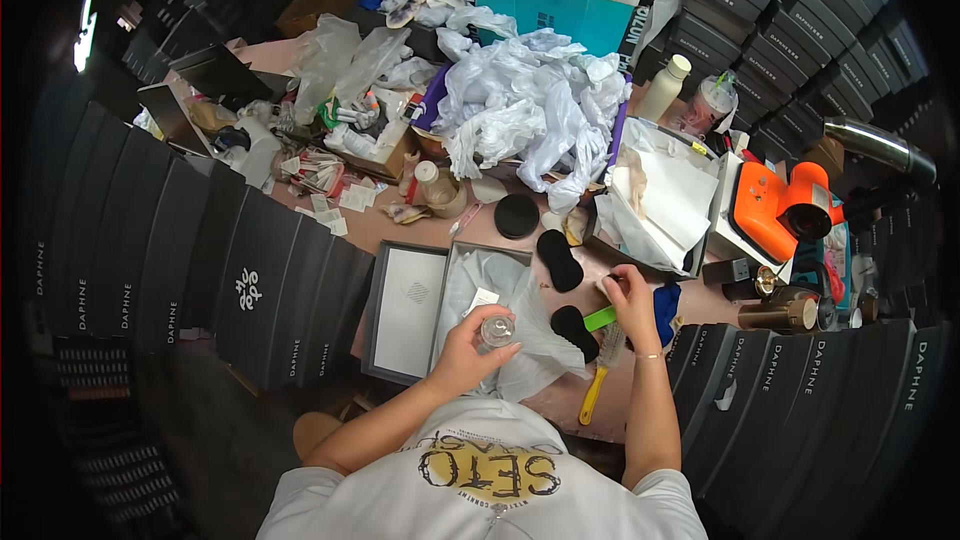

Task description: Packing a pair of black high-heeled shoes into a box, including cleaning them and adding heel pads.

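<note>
My left hand (470, 355) is closed around a small clear jar (497, 331), above the crumpled tissue paper (535, 325) of an open grey shoebox (440, 258). A white tag (484, 298) sits on the tissue just behind the jar. Over to the right, my right hand (634, 312) has its fingertips pinched together; a small dark bit shows at them, too small to name. Beside its fingers is a bright green strip (600, 319). Two black peanut-shaped pads (559, 261) lie between the hands, near a yellow-handled brush (594, 395).
Behind the shoebox are a black round disc (516, 216) and a pump bottle (438, 190). White plastic bags (540, 105) heap up at the back. An orange device (768, 210) stands right, near a cream bottle (664, 87). Dark shoeboxes (270, 290) line both sides.
</note>
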The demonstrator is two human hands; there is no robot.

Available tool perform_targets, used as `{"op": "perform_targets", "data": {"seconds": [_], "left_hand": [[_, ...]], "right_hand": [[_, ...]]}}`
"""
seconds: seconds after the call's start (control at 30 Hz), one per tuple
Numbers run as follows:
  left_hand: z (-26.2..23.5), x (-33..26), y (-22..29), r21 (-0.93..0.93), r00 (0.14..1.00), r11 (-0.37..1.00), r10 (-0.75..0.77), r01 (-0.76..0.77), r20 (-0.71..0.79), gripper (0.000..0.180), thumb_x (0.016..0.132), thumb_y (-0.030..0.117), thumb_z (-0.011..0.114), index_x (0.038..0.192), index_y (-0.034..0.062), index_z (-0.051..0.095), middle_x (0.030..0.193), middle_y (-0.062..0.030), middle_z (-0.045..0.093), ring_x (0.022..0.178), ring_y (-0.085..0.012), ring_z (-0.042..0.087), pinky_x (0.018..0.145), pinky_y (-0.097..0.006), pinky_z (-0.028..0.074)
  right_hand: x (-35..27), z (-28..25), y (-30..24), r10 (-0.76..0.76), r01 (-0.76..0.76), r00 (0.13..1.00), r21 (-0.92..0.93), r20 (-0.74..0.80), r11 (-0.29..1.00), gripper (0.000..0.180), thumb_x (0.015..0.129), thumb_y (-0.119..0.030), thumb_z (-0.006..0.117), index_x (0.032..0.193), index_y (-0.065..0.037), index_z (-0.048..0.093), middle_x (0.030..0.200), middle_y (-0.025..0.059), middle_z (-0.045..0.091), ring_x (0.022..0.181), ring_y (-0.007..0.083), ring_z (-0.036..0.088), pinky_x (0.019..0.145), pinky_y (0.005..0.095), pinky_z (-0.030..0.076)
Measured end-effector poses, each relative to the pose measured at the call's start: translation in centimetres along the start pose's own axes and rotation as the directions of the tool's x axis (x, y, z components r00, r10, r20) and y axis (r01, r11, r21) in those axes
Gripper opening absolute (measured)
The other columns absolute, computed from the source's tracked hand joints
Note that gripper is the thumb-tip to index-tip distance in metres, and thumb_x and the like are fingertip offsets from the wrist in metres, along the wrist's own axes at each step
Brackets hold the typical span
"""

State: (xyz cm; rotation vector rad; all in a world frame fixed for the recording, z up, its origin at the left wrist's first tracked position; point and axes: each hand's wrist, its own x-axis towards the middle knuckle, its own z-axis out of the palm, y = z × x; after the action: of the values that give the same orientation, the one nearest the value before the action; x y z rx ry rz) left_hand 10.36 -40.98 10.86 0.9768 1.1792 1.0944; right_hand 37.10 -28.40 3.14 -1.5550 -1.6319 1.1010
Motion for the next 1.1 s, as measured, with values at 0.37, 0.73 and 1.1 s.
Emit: {"op": "perform_targets", "data": {"seconds": [0.37,0.73,1.1], "left_hand": [[-1.0,-2.8,0.5,0.221,0.98,0.959,0.153,-0.179,0.129,0.05,0.077,0.01,0.075,0.121,0.002,0.054,0.108,-0.009,0.061,0.101,-0.0151,0.058,0.088,-0.029,0.046],[-4.4,-5.8,1.4,0.052,0.96,0.99,0.113,-0.13,0.255,0.059,0.078,0.009,0.075,0.129,0.0021,0.048,0.114,-0.0109,0.06,0.105,-0.016,0.057,0.09,-0.031,0.046],[-6.5,-7.2,1.6,0.264,0.966,0.931,0.225,-0.251,0.125,0.057,0.077,0.008,0.073,0.129,0.0029,0.049,0.12,-0.012,0.058,0.106,-0.017,0.058,0.089,-0.032,0.048]], "right_hand": [[-9.2,1.5,-20.3,-0.502,0.633,0.717,-0.15,0.485,0.759,0.035,0.078,-0.015,0.071,0.111,-0.008,0.063,0.088,0.0103,0.058,0.079,0.0281,0.058,0.068,0.0377,0.048],[-11.0,5.6,-23.8,-0.489,0.66,0.697,-0.203,0.524,0.724,0.022,0.074,-0.014,0.077,0.088,-0.003,0.064,0.076,0.0105,0.058,0.063,0.0238,0.061,0.058,0.0325,0.048],[-11.4,8.1,-23.0,-0.392,0.532,0.777,-0.18,0.493,0.827,0.024,0.077,-0.012,0.076,0.086,0.003,0.06,0.071,0.0108,0.06,0.06,0.0169,0.059,0.055,0.0266,0.047]]}}
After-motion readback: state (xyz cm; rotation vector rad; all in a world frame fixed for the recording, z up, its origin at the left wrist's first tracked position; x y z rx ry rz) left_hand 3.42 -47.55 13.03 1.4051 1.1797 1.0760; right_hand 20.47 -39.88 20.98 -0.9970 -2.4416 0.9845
